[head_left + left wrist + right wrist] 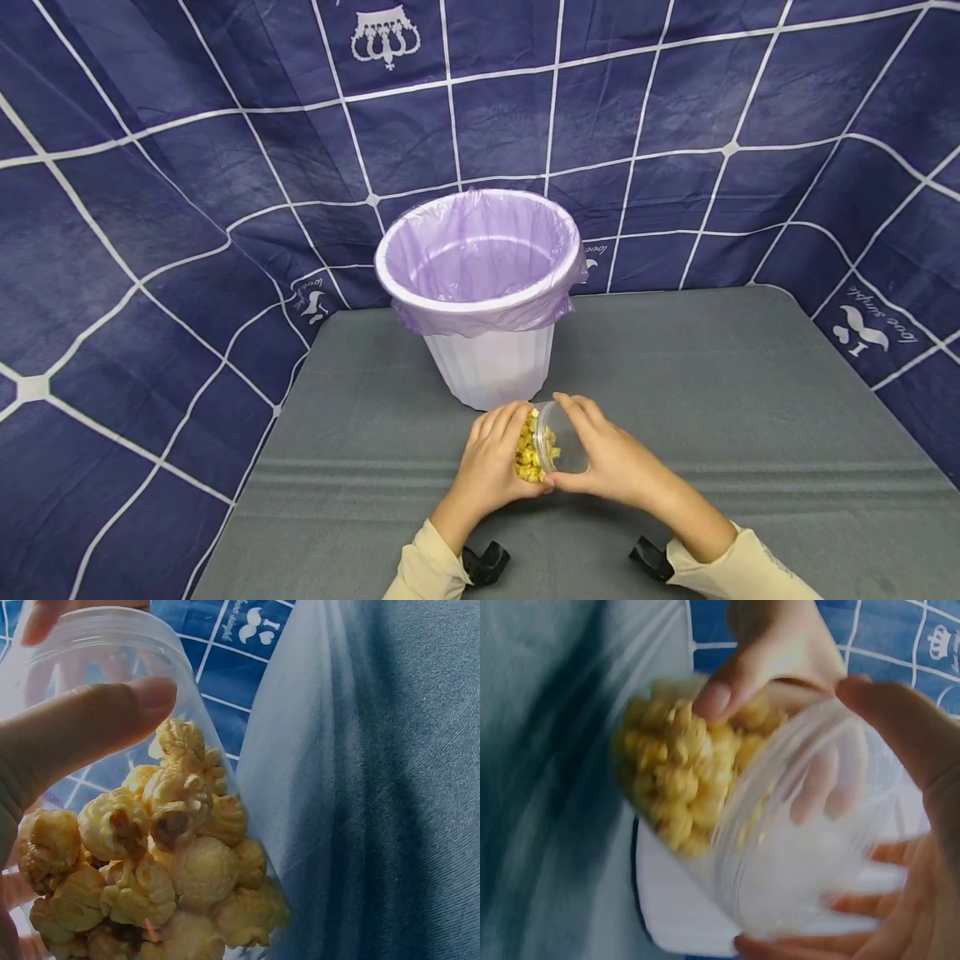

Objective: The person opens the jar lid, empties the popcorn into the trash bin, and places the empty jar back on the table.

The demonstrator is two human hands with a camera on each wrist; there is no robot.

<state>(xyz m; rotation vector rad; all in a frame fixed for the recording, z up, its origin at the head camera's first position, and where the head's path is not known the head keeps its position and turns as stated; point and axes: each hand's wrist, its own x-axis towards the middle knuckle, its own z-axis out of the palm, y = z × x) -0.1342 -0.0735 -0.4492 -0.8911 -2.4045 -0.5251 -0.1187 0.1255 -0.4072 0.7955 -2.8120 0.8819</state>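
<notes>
While the left hand (487,458) grips the end full of popcorn (528,455), the clear jar (541,440) sits in front of the bin (491,367), its long axis running sideways, the right hand (613,460) clasped round the emptier end.

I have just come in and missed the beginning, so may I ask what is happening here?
Someone is holding a clear jar of popcorn, tilted sideways. The left hand grips the popcorn-filled part, the right hand the rim end; whether a lid is on, I cannot tell. Beyond them, a white bin with a purple liner stands on the grey surface.
</notes>
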